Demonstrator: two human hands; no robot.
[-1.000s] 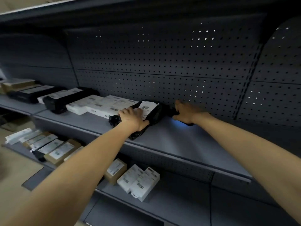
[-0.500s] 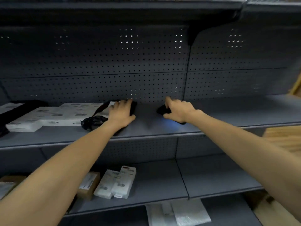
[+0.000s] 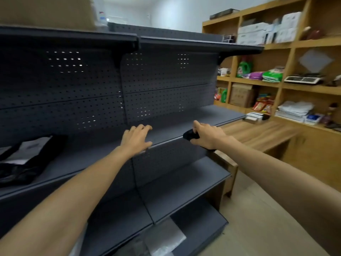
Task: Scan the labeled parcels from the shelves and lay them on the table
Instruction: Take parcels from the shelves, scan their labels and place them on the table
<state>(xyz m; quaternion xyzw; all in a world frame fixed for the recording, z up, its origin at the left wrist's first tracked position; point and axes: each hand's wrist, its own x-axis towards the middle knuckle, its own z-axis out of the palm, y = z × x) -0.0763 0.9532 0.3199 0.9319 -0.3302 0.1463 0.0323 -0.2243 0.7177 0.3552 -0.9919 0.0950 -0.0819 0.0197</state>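
From the head view, the dark grey metal shelf (image 3: 77, 159) carries a black plastic parcel with a white label (image 3: 27, 159) at its far left. The left hand (image 3: 135, 138) lies released, fingers spread, at the shelf's front edge. The right hand (image 3: 207, 134) grips a black handheld scanner (image 3: 190, 135) (partly hidden), near the wooden table (image 3: 258, 133).

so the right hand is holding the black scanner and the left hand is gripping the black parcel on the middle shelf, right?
Not quite. In the head view the left hand is open and empty above the shelf edge; the black parcel lies apart, far to its left. The right hand does hold the black scanner.
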